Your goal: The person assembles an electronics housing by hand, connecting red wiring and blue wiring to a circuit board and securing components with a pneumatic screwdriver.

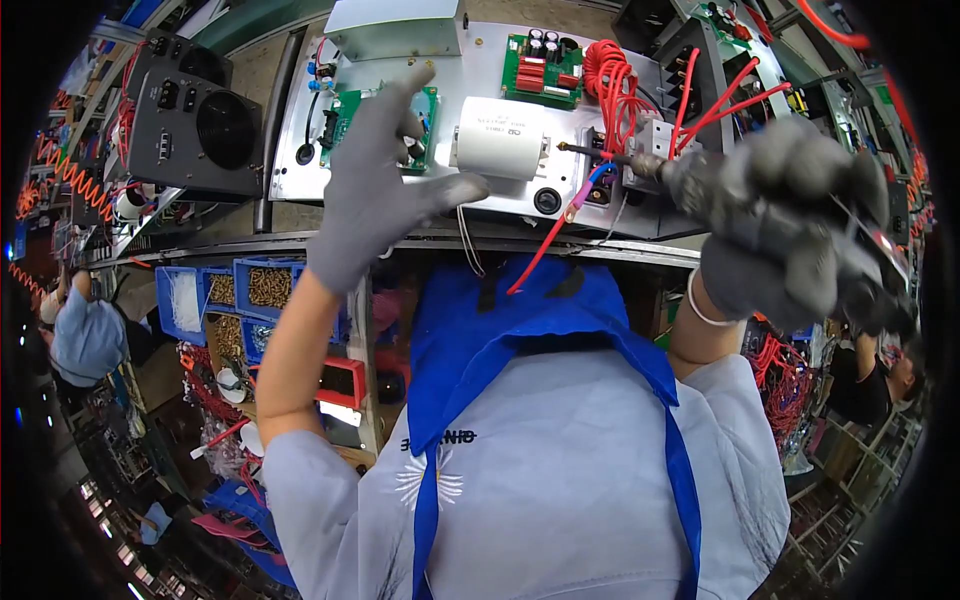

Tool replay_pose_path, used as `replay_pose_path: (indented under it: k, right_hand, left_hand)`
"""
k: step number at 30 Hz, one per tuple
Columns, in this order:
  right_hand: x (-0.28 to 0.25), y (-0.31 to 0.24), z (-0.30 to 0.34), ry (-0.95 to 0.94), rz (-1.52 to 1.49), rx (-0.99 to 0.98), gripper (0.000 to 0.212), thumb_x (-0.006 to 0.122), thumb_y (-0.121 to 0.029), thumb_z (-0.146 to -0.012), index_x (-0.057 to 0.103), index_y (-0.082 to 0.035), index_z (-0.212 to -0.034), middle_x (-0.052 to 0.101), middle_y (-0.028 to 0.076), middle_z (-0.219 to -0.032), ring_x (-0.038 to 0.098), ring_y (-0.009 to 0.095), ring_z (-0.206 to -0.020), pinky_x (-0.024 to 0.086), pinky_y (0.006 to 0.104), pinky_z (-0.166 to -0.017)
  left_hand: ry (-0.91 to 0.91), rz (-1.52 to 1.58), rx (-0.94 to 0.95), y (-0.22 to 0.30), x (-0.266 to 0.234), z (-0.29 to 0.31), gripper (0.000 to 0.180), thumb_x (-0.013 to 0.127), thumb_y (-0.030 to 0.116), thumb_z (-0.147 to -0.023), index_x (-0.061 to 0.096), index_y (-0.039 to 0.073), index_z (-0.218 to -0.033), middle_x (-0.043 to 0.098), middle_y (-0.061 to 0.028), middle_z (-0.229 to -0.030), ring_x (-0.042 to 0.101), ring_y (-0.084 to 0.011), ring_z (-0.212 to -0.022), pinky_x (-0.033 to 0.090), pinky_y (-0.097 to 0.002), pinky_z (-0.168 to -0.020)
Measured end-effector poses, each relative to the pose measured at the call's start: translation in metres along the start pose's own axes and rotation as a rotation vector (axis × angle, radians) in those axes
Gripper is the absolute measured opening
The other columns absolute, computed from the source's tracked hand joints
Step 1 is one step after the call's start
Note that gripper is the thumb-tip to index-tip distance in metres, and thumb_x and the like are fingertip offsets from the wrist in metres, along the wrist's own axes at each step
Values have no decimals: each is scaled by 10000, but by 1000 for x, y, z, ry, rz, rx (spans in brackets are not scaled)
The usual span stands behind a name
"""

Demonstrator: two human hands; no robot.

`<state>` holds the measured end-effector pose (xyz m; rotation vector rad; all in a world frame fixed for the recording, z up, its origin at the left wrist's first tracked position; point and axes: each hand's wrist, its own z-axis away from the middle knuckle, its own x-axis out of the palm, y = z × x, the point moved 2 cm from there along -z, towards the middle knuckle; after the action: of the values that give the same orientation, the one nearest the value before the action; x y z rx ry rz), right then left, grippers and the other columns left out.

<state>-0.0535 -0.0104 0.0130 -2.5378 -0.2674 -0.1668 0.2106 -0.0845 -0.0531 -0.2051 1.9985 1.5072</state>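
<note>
My right hand (790, 220), in a grey glove, grips a dark power screwdriver (648, 166) lying nearly level. Its thin bit points left, with the tip close to the end terminal of a white cylindrical capacitor (498, 138); I cannot tell if they touch. On the capacitor's other side my gloved left hand (380, 185) is raised with thumb and fingers apart, holding nothing. Behind it, a green circuit board (345, 105) is partly hidden. Both parts are on a silver metal plate (470, 75). A red cable (545, 245) with a blue-sleeved end hangs over the plate's near edge.
A second green board (525, 75) and a coil of red wire (608, 70) sit farther back, near a metal box (395, 30). At left stands a black housing (200, 125). Blue bins (180, 300) of small parts are below the bench. Other people work at both sides.
</note>
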Motion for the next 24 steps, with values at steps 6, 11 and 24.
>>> replay_pose_path:
  k: [6, 11, 24]
  right_hand:
    - [12, 17, 7, 282, 302, 95, 546, 527, -166, -791, 473, -14, -1312, 569, 149, -930, 526, 243, -719, 480, 335, -553]
    - [4, 24, 7, 111, 138, 38, 533, 533, -149, -788, 481, -15, -1301, 589, 140, -943, 552, 246, -729, 496, 343, -569]
    - [8, 41, 7, 129, 81, 124, 533, 512, -79, -798, 458, -34, -1326, 576, 132, -939, 566, 225, -761, 530, 339, -620]
  left_hand:
    - [-233, -695, 322, -9, 20, -43, 979, 867, 527, -491, 489, 171, -1321, 549, -145, -988, 626, -334, -939, 535, -432, -760]
    - [-346, -611, 397, -25, 25, -52, 882, 856, 493, -518, 518, 130, -1247, 579, -118, -1102, 656, -318, -926, 539, -412, -765]
    - [-440, -627, 319, -24, 27, -54, 881, 824, 532, -583, 491, 129, -1292, 585, -96, -1180, 638, -320, -996, 529, -409, -811]
